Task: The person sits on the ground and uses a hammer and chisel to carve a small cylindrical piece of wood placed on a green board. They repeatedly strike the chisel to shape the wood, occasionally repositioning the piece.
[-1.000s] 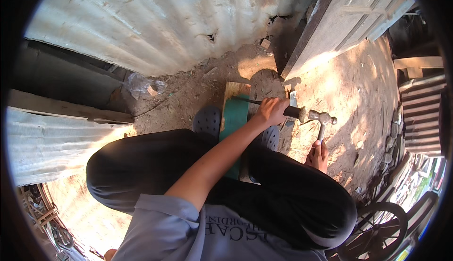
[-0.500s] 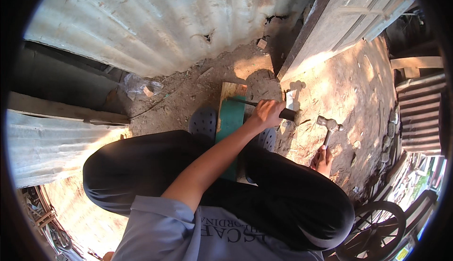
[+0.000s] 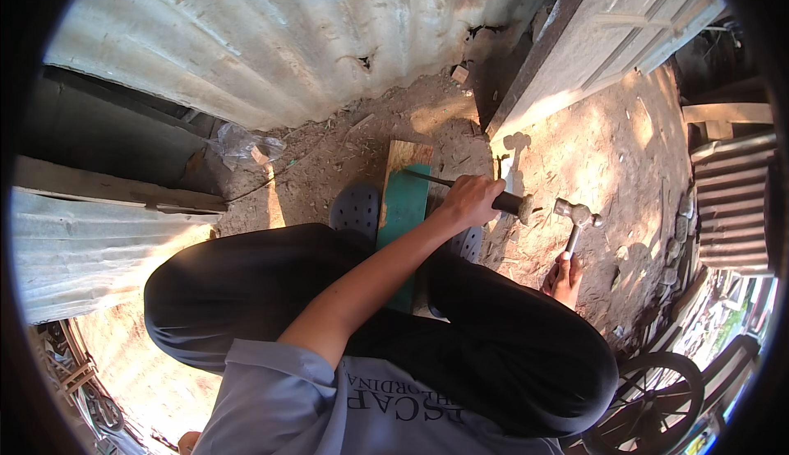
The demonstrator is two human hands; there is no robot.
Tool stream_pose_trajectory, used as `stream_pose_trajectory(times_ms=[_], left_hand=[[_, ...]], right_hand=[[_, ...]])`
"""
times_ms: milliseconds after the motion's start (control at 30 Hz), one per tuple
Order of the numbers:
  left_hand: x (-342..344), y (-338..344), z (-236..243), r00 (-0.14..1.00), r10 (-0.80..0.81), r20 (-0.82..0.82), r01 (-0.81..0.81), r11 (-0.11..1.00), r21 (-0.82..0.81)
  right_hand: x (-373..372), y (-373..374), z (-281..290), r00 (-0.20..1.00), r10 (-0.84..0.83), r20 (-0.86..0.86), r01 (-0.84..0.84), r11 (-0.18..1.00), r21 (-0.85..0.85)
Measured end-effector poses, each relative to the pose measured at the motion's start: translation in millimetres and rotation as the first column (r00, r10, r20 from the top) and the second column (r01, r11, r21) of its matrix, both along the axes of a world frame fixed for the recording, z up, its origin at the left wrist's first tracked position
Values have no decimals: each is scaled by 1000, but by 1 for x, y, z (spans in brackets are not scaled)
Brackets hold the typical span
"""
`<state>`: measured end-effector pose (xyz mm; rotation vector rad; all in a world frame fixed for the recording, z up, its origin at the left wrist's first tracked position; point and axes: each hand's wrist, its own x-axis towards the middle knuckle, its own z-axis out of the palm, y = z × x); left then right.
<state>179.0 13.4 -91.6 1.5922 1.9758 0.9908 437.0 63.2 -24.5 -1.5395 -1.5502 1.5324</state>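
Observation:
A wooden board [image 3: 404, 204], painted green except for its bare far end, lies lengthwise between my feet. My left hand [image 3: 472, 199] is closed around a chisel [image 3: 510, 203], whose dark handle sticks out to the right of the fist. The chisel's thin blade slants left, its tip at the board near the line between paint and bare wood. Off to the right, my right hand [image 3: 564, 280] grips a ball-peen hammer [image 3: 578, 215] by its handle, the metal head raised and apart from the chisel. My left forearm covers part of the board's near end.
Grey perforated clogs [image 3: 356, 207] flank the board. A corrugated metal wall [image 3: 271, 36] rises ahead, and a wooden door [image 3: 604, 40] leans in at the far right. Clear plastic [image 3: 238, 145] lies on the dirt floor at left. A spoked wheel [image 3: 649, 397] stands at the lower right.
The chisel handle has shifted slightly right, with more of its end showing beyond my left hand. The hammer has moved only a little to the right.

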Motion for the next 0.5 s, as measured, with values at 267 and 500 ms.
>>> stream_pose_trajectory(times_ms=[267, 500], left_hand=[[-4, 1, -10, 1000, 24, 13, -23, 1000, -16], [-1, 0, -11, 998, 54, 31, -54, 998, -14]], right_hand=[[-10, 2, -7, 995, -22, -96, 21, 1000, -10], [-24, -18, -19, 997, 0, -74, -4, 999, -51]])
